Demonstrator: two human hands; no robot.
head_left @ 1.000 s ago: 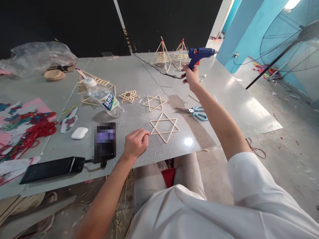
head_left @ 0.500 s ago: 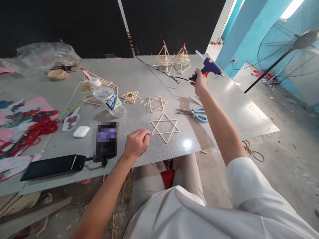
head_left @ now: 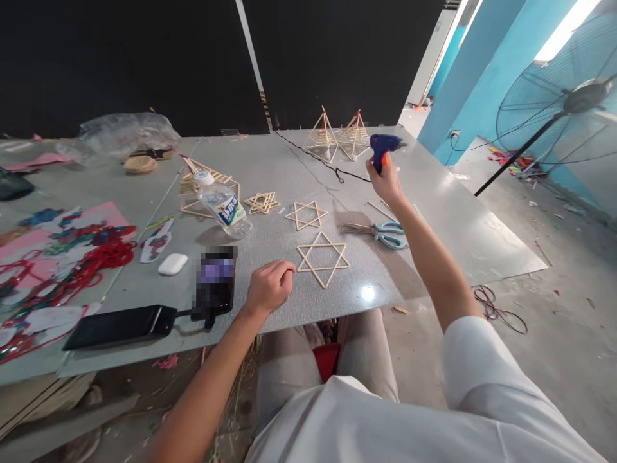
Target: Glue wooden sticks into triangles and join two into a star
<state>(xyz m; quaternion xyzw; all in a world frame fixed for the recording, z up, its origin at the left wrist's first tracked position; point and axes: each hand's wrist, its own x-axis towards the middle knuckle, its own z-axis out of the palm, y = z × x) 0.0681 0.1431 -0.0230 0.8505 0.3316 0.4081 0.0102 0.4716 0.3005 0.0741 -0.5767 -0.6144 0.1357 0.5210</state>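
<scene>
My right hand grips a blue hot glue gun with an orange trigger, held up over the far right part of the table; its nozzle points right. My left hand rests curled on the table near the front edge, its fingers folded; whether it holds anything is hidden. Just right of it lies a large six-pointed star of thin wooden sticks. A middle-sized stick star lies beyond that one, and a small layered stick star is farther left. Light-blue-handled scissors lie below my right forearm.
A plastic bottle stands before a stick pyramid. Two stick pyramids stand at the back. A phone, power bank, white earbud case and red yarn occupy the left. The glue gun's black cord crosses the table.
The glue gun has turned in my right hand's grip, its nozzle swinging from down-right to nearly level. My left hand keeps its place beside the large star. The view has shifted slightly.
</scene>
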